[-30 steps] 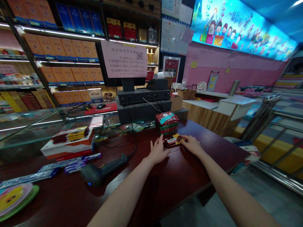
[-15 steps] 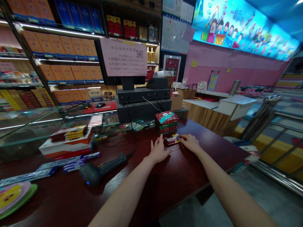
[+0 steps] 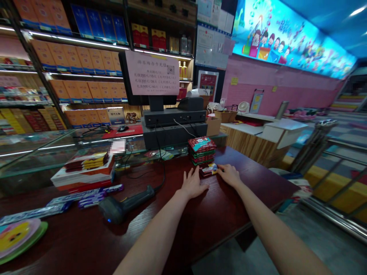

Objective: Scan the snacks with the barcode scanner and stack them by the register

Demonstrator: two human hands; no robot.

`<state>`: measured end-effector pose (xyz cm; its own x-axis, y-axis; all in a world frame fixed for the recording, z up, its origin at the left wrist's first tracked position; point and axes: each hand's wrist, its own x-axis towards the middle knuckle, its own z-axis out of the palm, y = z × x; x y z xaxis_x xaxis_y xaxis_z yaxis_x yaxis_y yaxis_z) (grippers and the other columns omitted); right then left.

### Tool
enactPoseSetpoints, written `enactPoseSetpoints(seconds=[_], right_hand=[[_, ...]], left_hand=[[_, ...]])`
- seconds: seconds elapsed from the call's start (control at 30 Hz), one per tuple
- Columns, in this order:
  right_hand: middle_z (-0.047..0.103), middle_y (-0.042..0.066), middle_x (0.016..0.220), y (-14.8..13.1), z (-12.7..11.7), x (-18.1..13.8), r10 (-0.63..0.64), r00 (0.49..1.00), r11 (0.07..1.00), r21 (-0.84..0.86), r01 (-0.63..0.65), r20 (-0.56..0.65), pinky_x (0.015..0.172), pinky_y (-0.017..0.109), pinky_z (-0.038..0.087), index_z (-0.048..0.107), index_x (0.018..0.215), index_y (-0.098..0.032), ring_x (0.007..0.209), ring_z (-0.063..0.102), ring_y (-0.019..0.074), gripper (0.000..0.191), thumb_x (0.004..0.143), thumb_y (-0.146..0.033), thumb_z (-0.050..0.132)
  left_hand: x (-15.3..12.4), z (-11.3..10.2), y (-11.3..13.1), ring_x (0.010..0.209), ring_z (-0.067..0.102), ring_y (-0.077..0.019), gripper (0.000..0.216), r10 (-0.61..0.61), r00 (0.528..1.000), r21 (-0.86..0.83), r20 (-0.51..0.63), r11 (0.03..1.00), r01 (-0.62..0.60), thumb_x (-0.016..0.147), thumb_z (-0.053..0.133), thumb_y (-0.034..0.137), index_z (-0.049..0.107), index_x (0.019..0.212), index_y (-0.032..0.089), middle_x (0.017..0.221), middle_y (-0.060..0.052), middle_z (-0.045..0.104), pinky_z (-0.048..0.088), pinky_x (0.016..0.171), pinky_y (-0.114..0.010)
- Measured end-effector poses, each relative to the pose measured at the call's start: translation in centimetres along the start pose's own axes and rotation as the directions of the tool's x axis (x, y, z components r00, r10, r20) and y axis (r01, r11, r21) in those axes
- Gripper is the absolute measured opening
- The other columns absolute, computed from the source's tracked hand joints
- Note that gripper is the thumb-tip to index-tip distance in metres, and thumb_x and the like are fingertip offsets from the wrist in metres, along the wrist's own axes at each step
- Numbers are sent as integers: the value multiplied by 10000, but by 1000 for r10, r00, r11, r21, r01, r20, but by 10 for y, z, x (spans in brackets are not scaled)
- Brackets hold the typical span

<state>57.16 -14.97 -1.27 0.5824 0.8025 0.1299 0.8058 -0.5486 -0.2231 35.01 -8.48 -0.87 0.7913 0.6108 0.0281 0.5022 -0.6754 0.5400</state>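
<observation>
A small packet [image 3: 208, 169] lies on the bench [image 3: 218, 214], just in front of a stack of packets [image 3: 201, 150]. The left hand [image 3: 192, 184] rests flat and open beside it. The right hand [image 3: 229, 175] touches its other side, fingers loose. It looks light and slippery, so pinch its side edges.

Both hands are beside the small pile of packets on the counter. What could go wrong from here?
The tall stack stands right behind the small pile; a push by the left hand or right hand might topple it. Its top packet seems tilted and could slide off.
</observation>
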Motion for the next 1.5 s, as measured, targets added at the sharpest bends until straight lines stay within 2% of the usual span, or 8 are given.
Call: enactPoseSetpoints(seconds=[0.37, 0.6, 0.83, 0.9, 1.03, 1.23, 1.33, 1.5], right_hand=[[619, 126, 1311, -3, 6, -6, 11, 998, 1000, 16, -10, -60, 939, 460, 462, 612, 1370, -295, 1202, 556, 336, 422, 1001, -433, 461], [647, 125, 1262, 0, 4, -8, 34, 991, 997, 71, -24, -129, 933, 388, 460, 612, 1359, -227, 1160, 577, 298, 417, 1001, -381, 465], [670, 109, 1193, -9, 0, -18, -32, 982, 990, 127, 57, -188, 947, 369, 450, 657, 1285, -220, 1116, 588, 271, 366, 982, -312, 474], [677, 103, 1170, -17, 1, -21, -69, 978, 985, 142, 97, -195, 938, 363, 455, 678, 1252, -227, 1091, 598, 261, 350, 969, -285, 480], [698, 95, 1125, -39, 4, -23, -139, 969, 967, 182, 177, -205, 920, 360, 467, 710, 1187, -233, 1034, 621, 245, 324, 937, -256, 505], [726, 80, 1063, -78, 7, -26, -268, 939, 914, 253, 319, -215, 949, 357, 466, 734, 1108, -212, 1033, 635, 235, 297, 923, -246, 504], [730, 74, 1088, -98, 9, -28, -329, 921, 881, 282, 379, -209, 959, 363, 466, 732, 1107, -210, 1042, 637, 234, 298, 912, -245, 509], [725, 55, 1080, -134, 10, -31, -404, 895, 835, 322, 446, -191, 956, 361, 472, 728, 1112, -235, 1042, 634, 231, 298, 908, -256, 511]], left_hand=[[-2, -3, 3, 1558, 85, -312, 1068, -11, 1000, -2, -1, 1000, 11, 775, 530, 590, 70, 1597, 85, 1673, -124, 181, 16, 1260, -532], [-7, -6, -3, 1557, 92, -309, 1078, 8, 1000, -24, 12, 1000, -7, 777, 533, 584, 60, 1597, 68, 1675, -133, 166, 40, 1266, -496], [-22, -25, -9, 1549, 139, -319, 1047, 5, 998, 13, 61, 1000, -6, 800, 536, 589, 77, 1596, 88, 1664, -152, 199, 111, 1256, -514], [-27, -33, -9, 1541, 174, -325, 1007, 7, 998, 56, 54, 998, -10, 817, 537, 566, 106, 1592, 91, 1651, -161, 241, 154, 1246, -519], [-35, -51, -12, 1474, 352, -329, 894, 19, 1000, 170, 9, 985, -20, 847, 554, 489, 206, 1572, 100, 1574, -186, 402, 251, 1213, -510], [-50, -83, -20, 1240, 615, -298, 546, 32, 997, 247, -74, 969, -13, 886, 548, 373, 529, 1404, 204, 1295, -113, 688, 314, 1175, -516], [-61, -101, -24, 1208, 638, -275, 407, 48, 992, 272, -112, 962, -16, 902, 530, 321, 641, 1283, 231, 1259, -76, 714, 327, 1173, -495], [-80, -126, -37, 1185, 651, -238, 359, 62, 976, 289, -207, 957, 0, 939, 481, 282, 679, 1237, 250, 1250, -40, 722, 338, 1174, -441]])
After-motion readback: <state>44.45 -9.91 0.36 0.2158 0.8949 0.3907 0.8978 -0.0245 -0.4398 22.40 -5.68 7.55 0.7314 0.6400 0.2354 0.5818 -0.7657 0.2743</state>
